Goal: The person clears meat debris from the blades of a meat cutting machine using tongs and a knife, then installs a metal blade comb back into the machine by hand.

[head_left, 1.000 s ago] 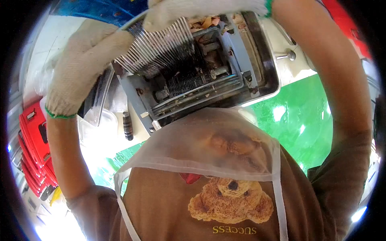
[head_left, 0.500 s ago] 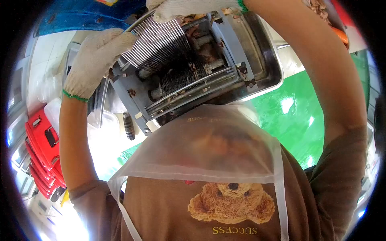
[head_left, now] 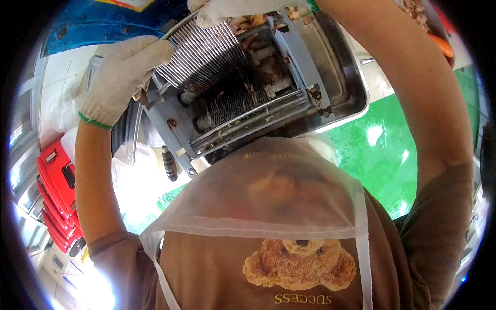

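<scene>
A slatted metal comb (head_left: pixel 199 54), its thin bars side by side, stands tilted in a grey metal frame (head_left: pixel 307 67) with dark blade rollers (head_left: pixel 237 106), like a meat slicer's cutting unit. My left hand (head_left: pixel 126 77), in a white knitted glove with a green cuff, has its fingers closed around the comb's left edge by a curved rod. My right hand (head_left: pixel 248 10), gloved the same way, is closed at the comb's upper edge; the top of the picture cuts off part of it. Scraps of meat (head_left: pixel 248 23) cling inside the frame.
Beneath the frame lies a metal tray (head_left: pixel 356 98). A dark ridged handle (head_left: pixel 169 163) sits at its lower left. Blue material (head_left: pixel 113 26) is at upper left, red folded stools or chairs (head_left: pixel 57 168) at far left. A container of meat pieces (head_left: pixel 413 15) stands at upper right, above green floor (head_left: pixel 377 150).
The view has shifted slightly. Both hands stay at the comb, which keeps nearly the same tilt.
</scene>
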